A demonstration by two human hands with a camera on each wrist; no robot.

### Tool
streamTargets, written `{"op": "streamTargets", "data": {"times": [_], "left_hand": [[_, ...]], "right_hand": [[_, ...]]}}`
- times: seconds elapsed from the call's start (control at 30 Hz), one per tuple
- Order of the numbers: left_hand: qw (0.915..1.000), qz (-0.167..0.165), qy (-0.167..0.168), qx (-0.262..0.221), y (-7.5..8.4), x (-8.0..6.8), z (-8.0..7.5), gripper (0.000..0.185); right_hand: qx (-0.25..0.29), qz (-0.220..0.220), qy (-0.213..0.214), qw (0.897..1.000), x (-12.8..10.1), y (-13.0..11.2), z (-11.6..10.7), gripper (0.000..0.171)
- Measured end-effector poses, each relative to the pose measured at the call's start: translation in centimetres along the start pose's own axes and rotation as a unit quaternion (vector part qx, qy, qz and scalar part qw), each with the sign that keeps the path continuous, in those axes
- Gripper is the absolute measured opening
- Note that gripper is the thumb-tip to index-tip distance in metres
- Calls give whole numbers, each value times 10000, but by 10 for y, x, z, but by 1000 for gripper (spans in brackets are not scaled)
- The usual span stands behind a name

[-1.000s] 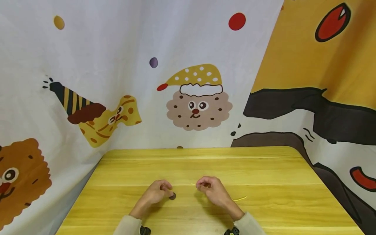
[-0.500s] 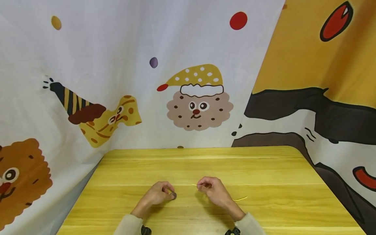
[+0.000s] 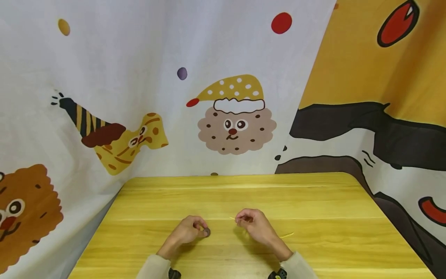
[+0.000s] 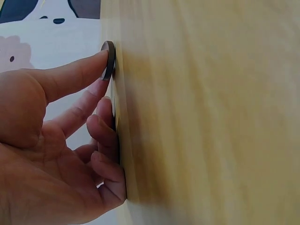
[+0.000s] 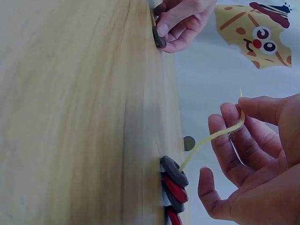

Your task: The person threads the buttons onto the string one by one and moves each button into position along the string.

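Note:
My left hand [image 3: 188,229] pinches a dark round button [image 4: 110,61] between thumb and index finger, just at the tabletop. In the left wrist view the button stands on edge, and the other fingers curl beside the table. Across from it, my right hand [image 3: 256,226] pinches a yellow string [image 5: 209,138] near its end, a short tip poking out past the thumb and index finger. The string runs down across the fingers into a row of dark and red buttons [image 5: 176,187] beneath the hand. Its tail [image 3: 287,235] shows right of the right wrist in the head view.
The wooden table [image 3: 223,197] reaches back to a white curtain [image 3: 150,58] printed with cartoon biscuits. Dark wrist-worn devices [image 3: 277,274] sit at both cuffs.
The left hand has shifted slightly right with the button, which is tilted up more and further covered by the thumb. The right hand has moved a little right with the string.

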State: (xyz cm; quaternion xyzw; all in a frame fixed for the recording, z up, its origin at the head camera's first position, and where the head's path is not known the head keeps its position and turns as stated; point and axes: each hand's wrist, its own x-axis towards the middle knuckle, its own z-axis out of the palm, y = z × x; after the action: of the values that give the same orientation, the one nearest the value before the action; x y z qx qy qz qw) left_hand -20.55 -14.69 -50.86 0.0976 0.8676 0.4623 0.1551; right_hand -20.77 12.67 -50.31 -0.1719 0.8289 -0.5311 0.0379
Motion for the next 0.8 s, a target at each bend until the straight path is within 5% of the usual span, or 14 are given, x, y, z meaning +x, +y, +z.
{"op": "streamTargets", "data": {"times": [0.8], "left_hand": [[9983, -83, 583, -21, 7, 2, 4, 12]], "right_hand": [[254, 126, 31, 9996, -1, -1, -11, 13]]}}
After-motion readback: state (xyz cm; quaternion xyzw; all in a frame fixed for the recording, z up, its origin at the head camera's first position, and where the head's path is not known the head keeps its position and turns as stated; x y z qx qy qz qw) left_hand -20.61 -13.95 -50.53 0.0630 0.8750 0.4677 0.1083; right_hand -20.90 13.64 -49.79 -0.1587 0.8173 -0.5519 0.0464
